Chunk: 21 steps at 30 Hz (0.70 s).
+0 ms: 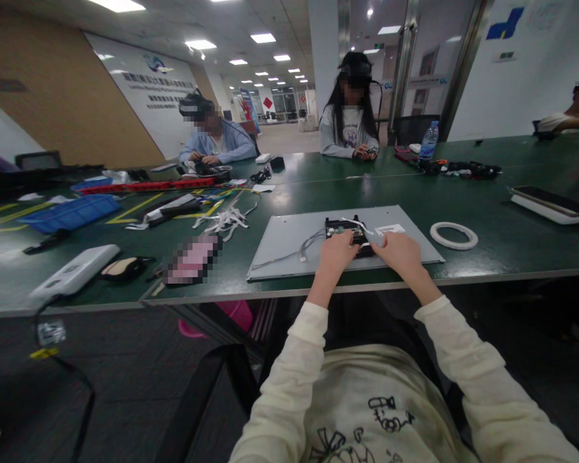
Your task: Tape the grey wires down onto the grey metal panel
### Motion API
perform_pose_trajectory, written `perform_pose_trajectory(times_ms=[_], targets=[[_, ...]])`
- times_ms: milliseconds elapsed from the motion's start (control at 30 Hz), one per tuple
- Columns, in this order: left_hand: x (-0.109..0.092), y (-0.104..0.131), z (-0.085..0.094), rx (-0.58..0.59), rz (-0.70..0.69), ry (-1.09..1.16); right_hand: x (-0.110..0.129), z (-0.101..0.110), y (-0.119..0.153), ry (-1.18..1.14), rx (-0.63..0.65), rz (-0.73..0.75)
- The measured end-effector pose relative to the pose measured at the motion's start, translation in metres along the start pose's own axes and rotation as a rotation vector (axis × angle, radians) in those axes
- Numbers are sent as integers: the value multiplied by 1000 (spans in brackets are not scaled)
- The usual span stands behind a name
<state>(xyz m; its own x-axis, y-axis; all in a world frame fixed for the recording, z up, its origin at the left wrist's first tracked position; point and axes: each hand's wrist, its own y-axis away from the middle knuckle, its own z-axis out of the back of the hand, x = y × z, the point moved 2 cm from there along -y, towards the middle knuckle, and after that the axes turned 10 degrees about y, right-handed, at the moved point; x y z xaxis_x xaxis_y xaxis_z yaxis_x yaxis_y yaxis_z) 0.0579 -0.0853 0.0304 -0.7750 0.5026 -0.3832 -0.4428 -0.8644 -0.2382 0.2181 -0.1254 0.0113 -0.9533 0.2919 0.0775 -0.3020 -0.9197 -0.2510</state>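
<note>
Two bare hands: left hand [338, 251] and right hand [399, 251] reach in from the near side, fingers bent at the black module [345, 225].
Grip: both hands appear to touch the module's near part; whether the fingers are pinched closed on it or only resting, cannot tell.
Module position: on the grey panel [282, 241], right of its middle, circuit board partly exposed, near side hidden by fingers.
Cable risk: grey cable [311, 246] trails left from the module across the panel; a sleeve or wrist catching it could strain its joint.
Board risk: fingertips pressing on exposed parts could bend or mark them.
Panel risk: a pull towards the body could slide the panel over the table's front edge, which lies just beyond its near side.
Left margin: pink-screened phone [193, 260] near the panel's left corner, white strips [228, 222] behind it.
Right margin: white ring [456, 245] just beside the panel.
Open room: green table [313, 183] bare directly beyond the panel's far edge.
</note>
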Motion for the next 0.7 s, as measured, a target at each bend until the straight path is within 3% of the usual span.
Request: perform_pose_trajectory(times_ms=[167,267,500,600,700], targets=[[6,7,1,-37,46,-85,-7,-3,0,0,-5,-28],[8,10,1,-46,48,-93,-25,-4,-2,-7,-11,-51],[9,19,3,-108,102,-84,-119,-2,-7,-22,-204,-140],[11,20,4,-143,114,-25,-152,-6,-2,-26,-183,-125],[12,20,4,-169,100,45,-170,-12,1,-56,-163,-79]])
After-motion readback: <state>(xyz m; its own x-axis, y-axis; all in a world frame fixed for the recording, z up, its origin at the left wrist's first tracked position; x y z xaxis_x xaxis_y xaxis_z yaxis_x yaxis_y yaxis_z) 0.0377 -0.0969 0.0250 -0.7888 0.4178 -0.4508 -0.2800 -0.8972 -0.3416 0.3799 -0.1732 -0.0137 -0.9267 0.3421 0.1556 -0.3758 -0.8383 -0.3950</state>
